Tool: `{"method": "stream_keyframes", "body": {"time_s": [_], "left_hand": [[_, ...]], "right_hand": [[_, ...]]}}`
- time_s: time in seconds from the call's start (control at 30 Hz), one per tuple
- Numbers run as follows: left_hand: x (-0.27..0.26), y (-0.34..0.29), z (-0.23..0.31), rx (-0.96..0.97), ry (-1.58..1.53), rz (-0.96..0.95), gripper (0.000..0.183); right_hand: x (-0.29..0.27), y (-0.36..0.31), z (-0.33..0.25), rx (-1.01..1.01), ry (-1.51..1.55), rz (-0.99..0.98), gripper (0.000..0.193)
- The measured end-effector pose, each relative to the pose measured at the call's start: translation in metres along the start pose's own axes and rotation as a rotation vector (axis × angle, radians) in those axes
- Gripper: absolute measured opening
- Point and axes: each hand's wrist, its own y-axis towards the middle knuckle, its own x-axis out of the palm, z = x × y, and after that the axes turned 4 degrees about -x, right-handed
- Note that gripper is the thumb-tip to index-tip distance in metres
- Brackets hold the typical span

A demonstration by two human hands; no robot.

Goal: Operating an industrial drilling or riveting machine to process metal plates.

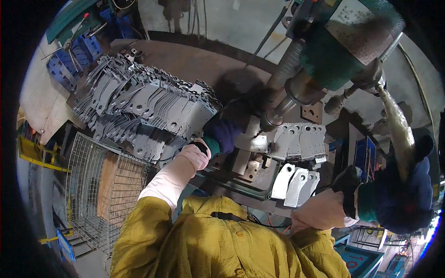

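My left hand, in a dark blue glove, grips the near end of a flat grey metal plate; its fingers are partly lost in shadow. The plate lies on a steel fixture below the spindle of a green drill press. My right hand, gloved in dark blue too, is raised at the right and wrapped round the lower end of the press's long wrapped lever. Just right of the fixture lie overlapping rows of shaped plates with holes, with several brighter ones nearer me.
A large heap of similar plates covers the table's left side. Below it stands a wire basket with a wooden board inside. Blue plastic bins sit at the far left. The press column rises behind the spindle.
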Motion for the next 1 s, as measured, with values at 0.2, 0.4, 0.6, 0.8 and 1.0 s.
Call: {"method": "stream_keyframes", "body": {"time_s": [0.2, 0.4, 0.6, 0.8, 1.0], "left_hand": [[0.007, 0.003, 0.006, -0.015, 0.090, -0.041, 0.042], [0.032, -0.009, 0.007, -0.062, 0.228, 0.132, 0.042], [0.016, -0.003, 0.005, -0.059, 0.068, -0.003, 0.047], [0.001, 0.000, 0.011, -0.090, 0.149, -0.093, 0.046], [-0.004, 0.002, 0.006, -0.110, 0.009, -0.120, 0.043]], "right_hand": [[0.002, -0.010, -0.006, 0.020, -0.221, 0.024, 0.052], [0.008, -0.014, -0.012, 0.024, -0.280, 0.041, 0.049], [0.005, -0.017, -0.008, 0.038, -0.355, 0.040, 0.046], [0.003, -0.020, -0.006, 0.050, -0.409, 0.039, 0.044], [0.002, -0.022, -0.006, 0.048, -0.433, 0.031, 0.041]]}}
